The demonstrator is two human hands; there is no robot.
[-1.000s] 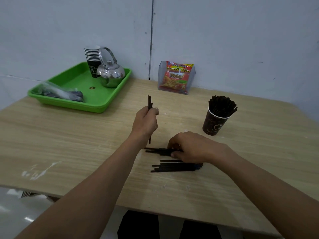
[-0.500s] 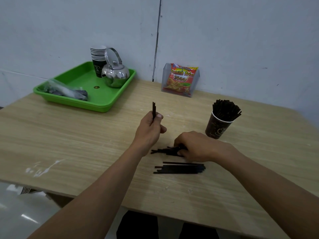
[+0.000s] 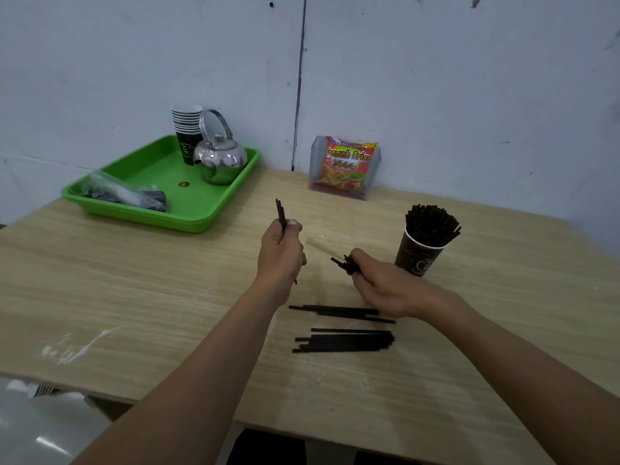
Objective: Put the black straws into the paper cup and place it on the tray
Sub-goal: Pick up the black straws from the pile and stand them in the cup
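Left hand (image 3: 281, 251) upright around straws (image 3: 280, 211); right hand (image 3: 385, 286) palm-down, apparently around more.

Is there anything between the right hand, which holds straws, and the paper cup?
Nothing visible. The right hand grips a few black straws close beside the paper cup, with no object between them. The cup is already crowded with straws, so insertion may be tight.

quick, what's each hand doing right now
Left hand: grips a few thin black straws, upright.
Right hand: grips a small bunch of black straws.
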